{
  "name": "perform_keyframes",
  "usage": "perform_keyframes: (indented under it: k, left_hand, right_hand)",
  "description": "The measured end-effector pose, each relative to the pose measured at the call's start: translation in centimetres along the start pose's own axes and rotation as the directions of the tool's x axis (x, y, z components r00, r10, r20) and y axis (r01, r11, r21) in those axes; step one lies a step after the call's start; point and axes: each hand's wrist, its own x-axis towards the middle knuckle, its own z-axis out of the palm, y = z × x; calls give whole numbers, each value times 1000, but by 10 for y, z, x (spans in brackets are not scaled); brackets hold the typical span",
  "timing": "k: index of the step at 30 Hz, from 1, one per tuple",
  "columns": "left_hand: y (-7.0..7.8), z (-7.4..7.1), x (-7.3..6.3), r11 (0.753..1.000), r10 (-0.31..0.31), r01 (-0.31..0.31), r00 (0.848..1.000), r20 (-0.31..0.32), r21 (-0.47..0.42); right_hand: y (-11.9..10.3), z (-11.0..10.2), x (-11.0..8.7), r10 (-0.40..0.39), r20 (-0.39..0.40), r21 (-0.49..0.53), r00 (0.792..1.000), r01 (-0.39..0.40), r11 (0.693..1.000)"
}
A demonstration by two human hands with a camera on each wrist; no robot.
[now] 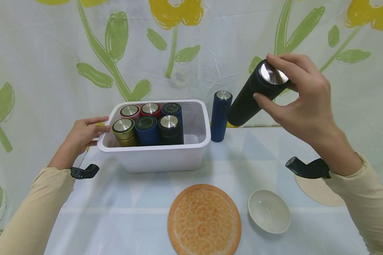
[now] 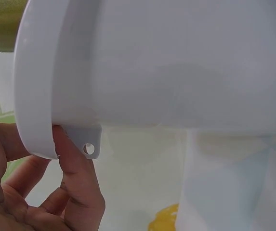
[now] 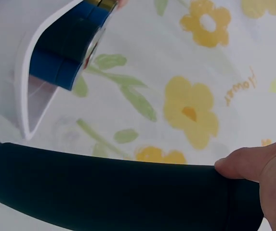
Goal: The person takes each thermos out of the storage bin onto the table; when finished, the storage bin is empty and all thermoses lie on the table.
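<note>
High at the right of the head view, my right hand (image 1: 309,92) grips a black thermos (image 1: 250,99) near its silver lid, fingers and thumb on either side. The thermos hangs tilted, its base down and to the left, overlapping a standing blue thermos (image 1: 220,117). My left hand (image 1: 83,136) pinches the left rim of a white plastic bin (image 1: 159,159); in the left wrist view its fingers (image 2: 80,183) curl under the lip. Inside the bin, several thermoses stand upright on the left, among them a gold one (image 1: 124,132) and a black one (image 1: 170,131).
A round golden-brown disc like a flatbread (image 1: 204,219) lies at the table's front middle, with a pale bowl (image 1: 269,211) to its right. A beige round mat (image 1: 319,191) is partly hidden under the right forearm. A flower-printed curtain (image 1: 191,53) hangs behind the table.
</note>
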Motion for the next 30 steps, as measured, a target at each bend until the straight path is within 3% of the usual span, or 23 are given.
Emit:
perform_keyframes:
  k: [6, 14, 30]
  left_hand:
    - [2, 0, -2, 1000, 3, -3, 1000, 3, -1]
    - [2, 1, -3, 1000, 4, -4, 1000, -6, 6]
    - [3, 2, -3, 1000, 1, -1, 1000, -9, 1]
  right_hand:
    - [18, -3, -6, 28, 33, -54, 999, -26, 998]
    - [40, 4, -11, 167, 42, -71, 985, -164, 984]
    - [85, 36, -20, 365, 119, -99, 923, -355, 930]
